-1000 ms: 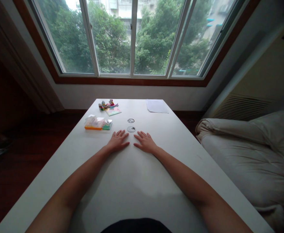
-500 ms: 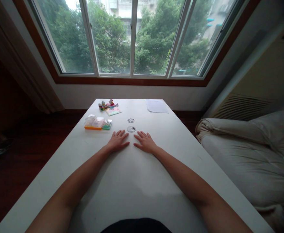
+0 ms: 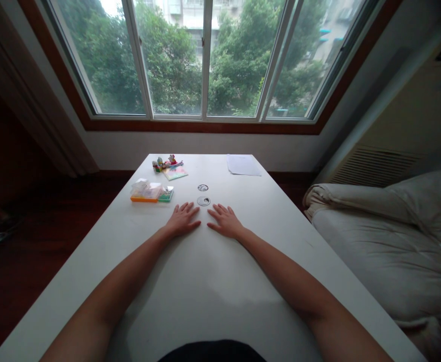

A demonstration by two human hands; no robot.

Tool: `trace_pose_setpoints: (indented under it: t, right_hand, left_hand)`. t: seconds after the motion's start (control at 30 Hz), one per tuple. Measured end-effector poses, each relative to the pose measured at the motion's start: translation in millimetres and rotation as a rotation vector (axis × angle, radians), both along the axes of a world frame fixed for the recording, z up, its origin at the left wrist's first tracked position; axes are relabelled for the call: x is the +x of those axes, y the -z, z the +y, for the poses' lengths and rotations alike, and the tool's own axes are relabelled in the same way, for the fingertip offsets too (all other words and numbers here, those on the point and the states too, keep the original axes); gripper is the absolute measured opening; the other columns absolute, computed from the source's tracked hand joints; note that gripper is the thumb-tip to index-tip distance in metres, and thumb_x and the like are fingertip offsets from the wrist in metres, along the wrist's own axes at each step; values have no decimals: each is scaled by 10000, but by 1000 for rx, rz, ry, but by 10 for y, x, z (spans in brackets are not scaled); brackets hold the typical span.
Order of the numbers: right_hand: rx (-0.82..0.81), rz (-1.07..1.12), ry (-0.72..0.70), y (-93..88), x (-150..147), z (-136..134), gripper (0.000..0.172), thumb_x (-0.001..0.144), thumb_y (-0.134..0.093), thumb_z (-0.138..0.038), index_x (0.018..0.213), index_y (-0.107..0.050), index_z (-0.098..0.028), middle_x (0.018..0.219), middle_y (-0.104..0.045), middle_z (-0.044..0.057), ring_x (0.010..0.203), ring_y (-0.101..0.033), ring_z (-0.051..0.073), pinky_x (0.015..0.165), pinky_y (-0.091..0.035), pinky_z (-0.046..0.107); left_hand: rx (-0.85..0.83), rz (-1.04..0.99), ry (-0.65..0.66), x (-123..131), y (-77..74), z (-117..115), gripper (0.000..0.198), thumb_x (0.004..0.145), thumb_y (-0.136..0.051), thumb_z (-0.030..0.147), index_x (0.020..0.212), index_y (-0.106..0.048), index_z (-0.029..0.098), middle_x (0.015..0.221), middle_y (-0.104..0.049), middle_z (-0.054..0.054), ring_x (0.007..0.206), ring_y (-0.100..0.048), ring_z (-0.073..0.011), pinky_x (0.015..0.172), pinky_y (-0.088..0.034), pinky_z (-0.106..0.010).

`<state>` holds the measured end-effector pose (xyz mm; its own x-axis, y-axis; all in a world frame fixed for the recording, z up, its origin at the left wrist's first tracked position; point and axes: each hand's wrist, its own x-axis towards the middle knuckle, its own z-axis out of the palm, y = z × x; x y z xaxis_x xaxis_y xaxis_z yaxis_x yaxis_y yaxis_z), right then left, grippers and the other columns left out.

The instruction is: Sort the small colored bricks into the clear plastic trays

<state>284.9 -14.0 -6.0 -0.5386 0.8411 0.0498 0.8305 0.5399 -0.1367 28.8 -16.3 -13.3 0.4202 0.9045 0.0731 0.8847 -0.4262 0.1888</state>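
My left hand (image 3: 182, 218) lies flat on the white table (image 3: 205, 291), palm down, fingers stretched out, holding nothing. My right hand (image 3: 225, 220) lies flat beside it in the same way, a small gap between the two. Just beyond the fingertips sit two small round clear discs (image 3: 203, 200) (image 3: 202, 187). To the left of my left hand stands a clear plastic box on an orange base (image 3: 147, 191) with a green piece at its right end. Farther back lie small colourful toy pieces (image 3: 165, 163) and a pastel card (image 3: 175, 173).
A sheet of white paper (image 3: 243, 164) lies at the table's far right. A wide window (image 3: 205, 60) fills the wall beyond the table. A bed with pale bedding (image 3: 389, 241) stands to the right. Dark wooden floor (image 3: 35, 226) lies to the left.
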Motion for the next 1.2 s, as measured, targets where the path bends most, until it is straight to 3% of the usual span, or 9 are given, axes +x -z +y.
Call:
trace_pose_setpoints:
  t: [0.1,0.2,0.33,0.47,0.67,0.77,0.9,1.07,1.2]
  right_hand:
    - [-2,8,0,-8,5,-2,708,947,-359,-702,1540,-355,-315,1638,-236,75,1508,-194,307,1207,-123,543]
    - [-4,6,0,-9,13,2,702,947,-367,-695,1536,-364,-313,1637,-236,74,1509,-191,309,1206,-130,545]
    - [-3,6,-5,-2,30,15,699,948,-368,-695,1533,-369,-313,1636,-242,70,1509,-193,303,1209,-132,535]
    - [1,11,-22,9,45,27,697,954,-359,-691,1537,-362,-309,1633,-250,72,1508,-201,296,1211,-141,523]
    - [2,13,-18,36,41,41,685,954,-378,-683,1530,-372,-312,1629,-262,71,1508,-201,293,1210,-146,524]
    - [10,31,-15,31,6,57,658,953,-407,-666,1506,-412,-307,1618,-289,77,1500,-225,291,1207,-167,518]
    - [49,74,-28,18,-110,96,586,967,-445,-603,1459,-470,-286,1582,-354,98,1468,-297,278,1195,-215,504]
    - [85,114,-95,23,-300,198,532,965,-492,-555,1418,-510,-278,1533,-419,103,1418,-372,265,1172,-275,465]
    - [119,133,-88,31,-522,340,531,969,-498,-531,1421,-508,-253,1515,-436,118,1405,-384,266,1173,-266,456]
  left_hand:
    - [27,-55,8,2,-27,3,669,899,-472,639,1480,-460,309,1596,-349,-71,1473,-281,-328,1200,-192,-552]
    - [98,-201,-42,-69,-108,62,463,923,-492,497,1302,-637,275,1424,-564,-60,1323,-488,-268,1152,-341,-427]
    - [360,-469,-437,-417,-295,234,358,952,-403,333,1124,-684,193,1192,-666,-88,1148,-582,-247,1078,-418,-394]
    - [574,-665,-807,-1040,-411,409,311,902,-435,277,1101,-637,152,1092,-625,-100,1018,-580,-237,1003,-460,-401]
    - [661,-729,-1167,-1839,-249,466,319,834,-492,195,1136,-572,129,1197,-541,-117,1122,-512,-253,1092,-370,-436]
    - [592,-739,-1234,-2011,-111,475,380,828,-516,213,1195,-550,120,1264,-521,-142,1191,-493,-274,1100,-366,-432]
    - [509,-761,-1168,-2071,3,534,551,828,-576,321,1341,-490,141,1370,-496,-153,1292,-456,-306,1129,-353,-450]
    - [388,-774,-1034,-2024,-1,570,740,834,-590,460,1475,-360,171,1422,-503,-148,1288,-507,-297,1081,-420,-425]
    - [272,-710,-1054,-1982,-27,580,808,830,-601,533,1503,-315,191,1358,-585,-136,1230,-577,-311,1034,-452,-434]
